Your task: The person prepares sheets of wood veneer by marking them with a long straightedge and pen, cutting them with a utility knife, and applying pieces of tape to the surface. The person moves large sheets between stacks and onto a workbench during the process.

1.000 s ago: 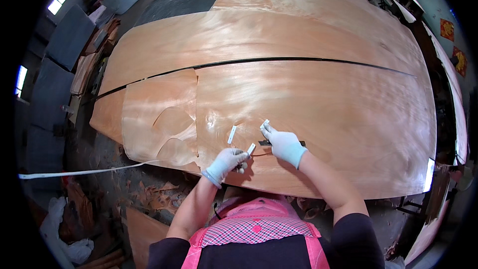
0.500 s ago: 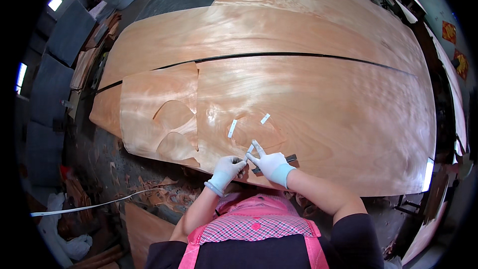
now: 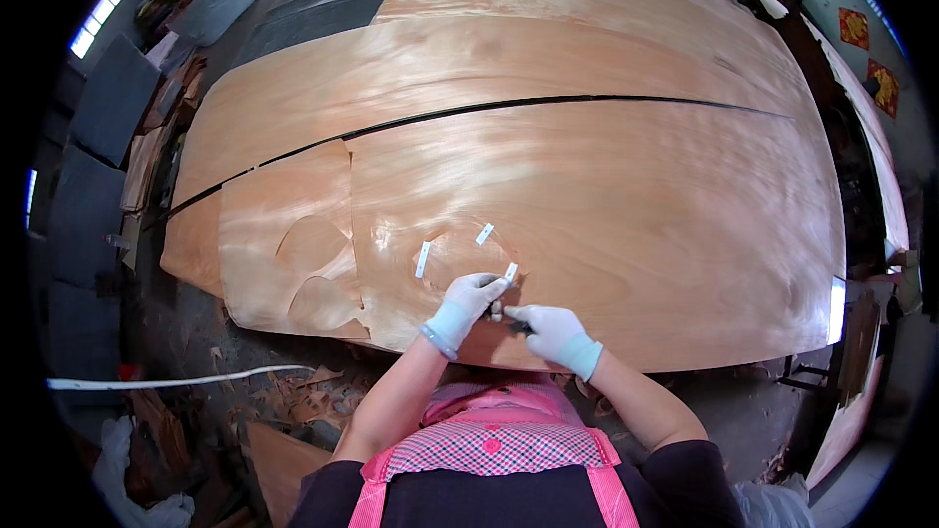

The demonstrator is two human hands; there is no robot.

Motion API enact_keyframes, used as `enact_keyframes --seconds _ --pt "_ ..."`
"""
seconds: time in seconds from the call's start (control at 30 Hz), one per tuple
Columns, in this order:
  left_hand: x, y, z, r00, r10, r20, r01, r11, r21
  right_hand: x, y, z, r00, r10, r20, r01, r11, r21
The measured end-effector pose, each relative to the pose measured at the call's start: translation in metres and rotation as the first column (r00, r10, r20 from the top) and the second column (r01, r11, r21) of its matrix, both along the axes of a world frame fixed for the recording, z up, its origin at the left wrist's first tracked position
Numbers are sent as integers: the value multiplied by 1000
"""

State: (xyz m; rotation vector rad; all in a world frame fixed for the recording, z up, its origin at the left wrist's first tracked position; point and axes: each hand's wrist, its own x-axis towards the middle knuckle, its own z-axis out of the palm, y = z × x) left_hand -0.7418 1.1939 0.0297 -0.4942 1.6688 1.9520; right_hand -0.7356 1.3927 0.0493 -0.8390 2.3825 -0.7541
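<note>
- Large pale-brown wood sheet point(image 3: 646, 225), filling the centre and right of the frame.
- Smaller wood sheet point(image 3: 286, 191), left of centre, marked by curved outlines.
- Rounded patch point(image 3: 458, 259), lower centre, within the large sheet.
- Left hand point(image 3: 471, 299), gloved, lower centre: fingers drawn together at the lower end of a white strip point(image 3: 512, 272); whether it pinches or presses cannot be told.
- Right hand point(image 3: 554, 331), gloved, just to its right: fingers curled around a dark tool point(image 3: 521, 327), partly hidden.
- Two further white strips point(image 3: 423, 259), at the patch's left and upper edges.
</note>
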Motion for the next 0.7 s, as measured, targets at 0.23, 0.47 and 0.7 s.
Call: enact_keyframes --seconds 0.23,0.47,0.7 --pt "-24 30 -16 988 -32 150 45 995 -85 -44 24 0 984 -152 -93 136 978 -159" --pt "-16 16 17 786 -601 147 485 451 -749 -42 16 12 982 169 -88 -139 952 274" --pt "153 -90 -14 989 -28 145 58 976 -207 -50 -6 10 928 349 -130 -319 926 203"
